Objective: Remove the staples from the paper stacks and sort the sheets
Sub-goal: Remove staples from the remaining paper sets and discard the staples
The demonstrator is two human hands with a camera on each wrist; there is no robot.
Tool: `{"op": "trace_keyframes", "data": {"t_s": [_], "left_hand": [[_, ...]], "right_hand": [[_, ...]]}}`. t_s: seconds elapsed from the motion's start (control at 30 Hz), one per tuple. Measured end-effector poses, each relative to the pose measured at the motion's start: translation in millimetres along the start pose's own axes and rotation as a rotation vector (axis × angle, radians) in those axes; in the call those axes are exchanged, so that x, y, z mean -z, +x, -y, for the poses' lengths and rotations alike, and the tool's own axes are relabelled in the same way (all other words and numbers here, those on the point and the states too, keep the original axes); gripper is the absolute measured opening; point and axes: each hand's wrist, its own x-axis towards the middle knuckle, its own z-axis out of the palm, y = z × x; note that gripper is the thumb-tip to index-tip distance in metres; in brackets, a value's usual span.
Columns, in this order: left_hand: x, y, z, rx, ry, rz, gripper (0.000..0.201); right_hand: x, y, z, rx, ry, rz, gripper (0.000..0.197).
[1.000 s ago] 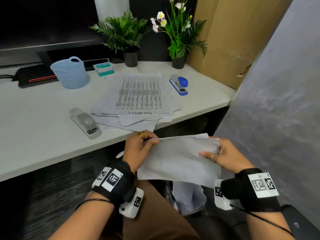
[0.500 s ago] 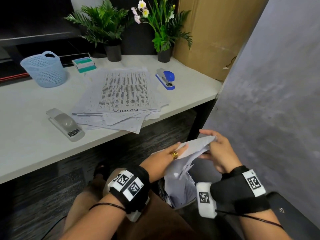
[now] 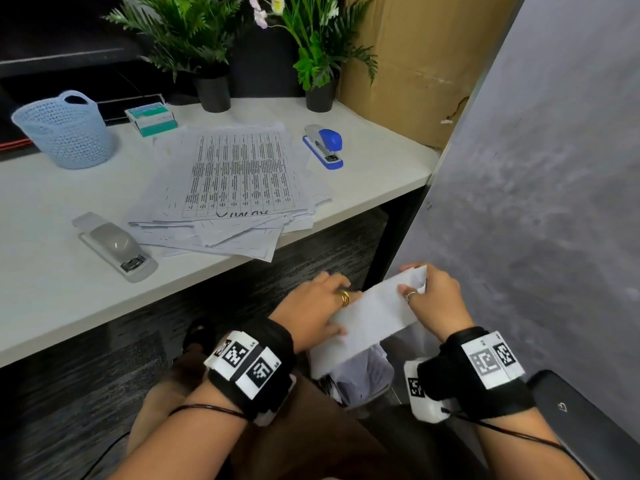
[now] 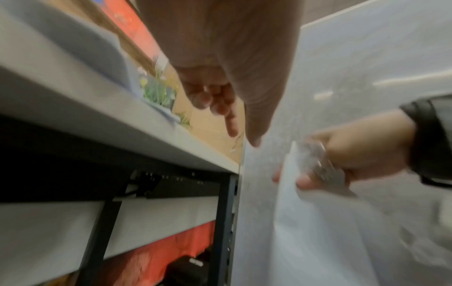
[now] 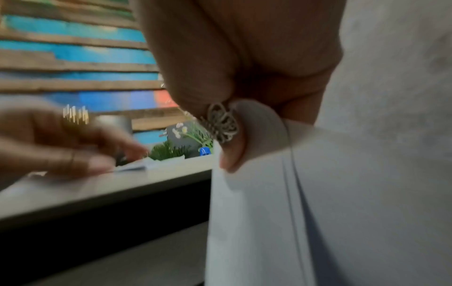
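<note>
A folded white sheet (image 3: 374, 313) hangs below the desk edge, over a bin of crumpled paper (image 3: 363, 375). My right hand (image 3: 414, 285) pinches the sheet's upper right end; the right wrist view shows its fingers (image 5: 232, 154) curled round the paper (image 5: 269, 212). My left hand (image 3: 318, 306) lies against the sheet's left end. In the left wrist view its fingers (image 4: 229, 116) hang loose with nothing between them, apart from the sheet (image 4: 305, 222). A loose stack of printed sheets (image 3: 235, 181) lies on the white desk (image 3: 52, 289).
A grey stapler (image 3: 116, 244) sits left of the stack, a blue stapler (image 3: 325, 145) right of it. At the back stand a blue mesh basket (image 3: 64, 129), a staple box (image 3: 152, 117) and two potted plants. A grey partition (image 3: 536, 202) stands close on the right.
The sheet was held flat between both hands, then folded narrow and lowered to the right over the bin. The left hand has loosened its hold; the right still pinches the sheet.
</note>
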Motion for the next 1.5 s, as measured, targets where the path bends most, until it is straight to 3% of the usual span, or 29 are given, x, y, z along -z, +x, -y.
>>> {"op": "trace_keyframes", "data": {"t_s": [0.13, 0.2, 0.23, 0.3, 0.4, 0.5, 0.63, 0.77, 0.93, 1.0, 1.07, 1.13, 1.23, 1.37, 1.43, 1.5], "left_hand": [[38, 9, 8, -0.065, 0.035, -0.580, 0.018], [54, 19, 13, -0.018, 0.185, -0.761, 0.021], [61, 24, 15, 0.084, 0.275, -0.758, 0.030], [68, 32, 23, 0.366, 0.342, -0.564, 0.051], [56, 38, 39, 0.615, 0.238, -0.308, 0.066], [43, 42, 50, 0.644, 0.234, -0.227, 0.076], [40, 46, 50, 0.666, 0.237, -0.280, 0.082], [37, 48, 51, 0.677, 0.246, -0.278, 0.085], [37, 50, 51, 0.687, 0.231, -0.291, 0.086], [37, 51, 50, 0.689, 0.236, -0.288, 0.086], [37, 51, 50, 0.693, 0.241, -0.278, 0.085], [39, 50, 50, 0.696, 0.239, -0.277, 0.083], [44, 48, 45, 0.704, 0.214, -0.233, 0.078], [70, 39, 50, 0.676, 0.025, -0.182, 0.083], [87, 26, 55, 0.633, -0.128, -0.216, 0.094], [93, 9, 62, 0.625, -0.119, -0.229, 0.094]], "right_hand": [[0, 7, 2, 0.103, -0.368, 0.104, 0.031], [-4, 11, 2, 0.128, -0.479, 0.143, 0.029], [-7, 12, 2, 0.130, -0.534, 0.163, 0.028], [-17, 17, 0, 0.112, -0.568, 0.204, 0.028], [-45, 31, -11, 0.090, -0.458, 0.287, 0.029], [-88, 53, -28, 0.101, -0.393, 0.356, 0.026], [-140, 75, -54, 0.091, -0.422, 0.416, 0.021], [-170, 73, -75, 0.085, -0.497, 0.586, 0.025], [-203, 80, -123, 0.031, -0.512, 0.706, 0.062], [-192, 74, -109, 0.034, -0.509, 0.732, 0.076], [-180, 68, -98, 0.030, -0.438, 0.701, 0.074], [-166, 64, -88, 0.003, -0.348, 0.599, 0.051], [-138, 57, -60, 0.077, -0.134, 0.277, 0.012], [-89, 44, 10, 0.426, 0.188, -0.114, 0.013], [-73, 40, 49, 0.591, 0.231, -0.195, 0.015], [-72, 42, 76, 0.653, 0.179, -0.208, 0.029]]}}
